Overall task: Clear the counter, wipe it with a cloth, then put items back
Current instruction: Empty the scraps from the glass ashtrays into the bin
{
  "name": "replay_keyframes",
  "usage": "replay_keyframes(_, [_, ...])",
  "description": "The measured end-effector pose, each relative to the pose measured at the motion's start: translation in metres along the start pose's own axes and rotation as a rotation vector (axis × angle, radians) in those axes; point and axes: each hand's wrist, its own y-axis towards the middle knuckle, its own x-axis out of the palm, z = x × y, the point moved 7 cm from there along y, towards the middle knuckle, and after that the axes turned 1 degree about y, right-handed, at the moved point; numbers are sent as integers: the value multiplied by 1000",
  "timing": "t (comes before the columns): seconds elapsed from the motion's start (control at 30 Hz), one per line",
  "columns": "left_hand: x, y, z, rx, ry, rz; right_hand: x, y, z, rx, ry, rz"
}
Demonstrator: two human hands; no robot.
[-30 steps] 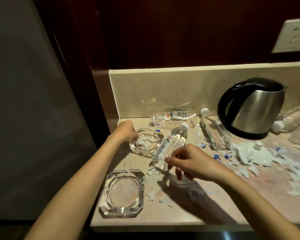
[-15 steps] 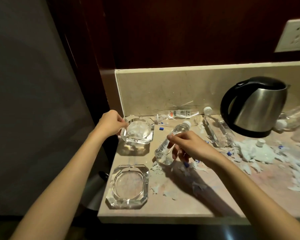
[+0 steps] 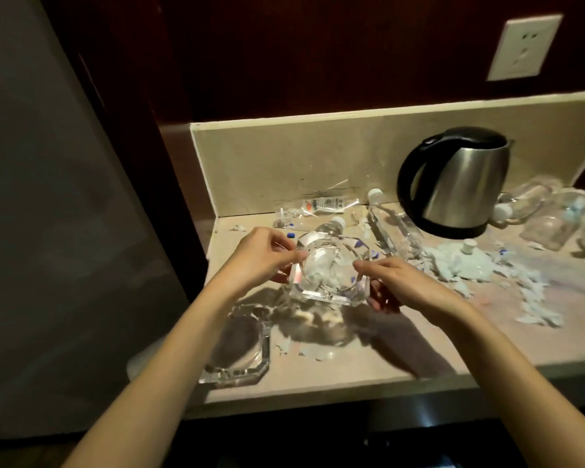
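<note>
Counter [image 3: 368, 369] clearing is under way: our left hand [image 3: 262, 261] and right hand [image 3: 397, 285] grip 1 glass ashtray [image 3: 328, 273] holding scraps; next we carry it level.

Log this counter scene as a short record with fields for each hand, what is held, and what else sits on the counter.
left hand: grips the left rim of the glass ashtray
right hand: grips its right rim
ashtray state: lifted, tilted, pale scraps inside
second ashtray: flat on the counter, near the front left corner
kettle: upright at the back
bottles: one lying left of the kettle, more at far right
debris: paper scraps scattered over the counter
</note>
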Motion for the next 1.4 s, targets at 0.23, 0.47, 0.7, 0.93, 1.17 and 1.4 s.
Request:
replay_keyframes(0.23, [52,-18,17,-32,-203,-144,-43,-43,20,31,92,93])
replay_keyframes(0.47, [73,-50,16,-90,-255,-191,-44,-76,33,21,83,59])
replay_keyframes(0.7, [85,-117,-3,-160,-291,-166,-14,-121,51,-3,124,-75])
replay_keyframes(0.93, [91,-189,-50,-223,-283,-57,40,-158,82,-21,119,-246])
replay_keyframes(1.17, [88,-255,-140,-375,-296,9,123,-165,130,72,74,-415])
replay_keyframes(1.4, [83,-296,-251,-549,-318,24,217,-155,190,233,-25,-605])
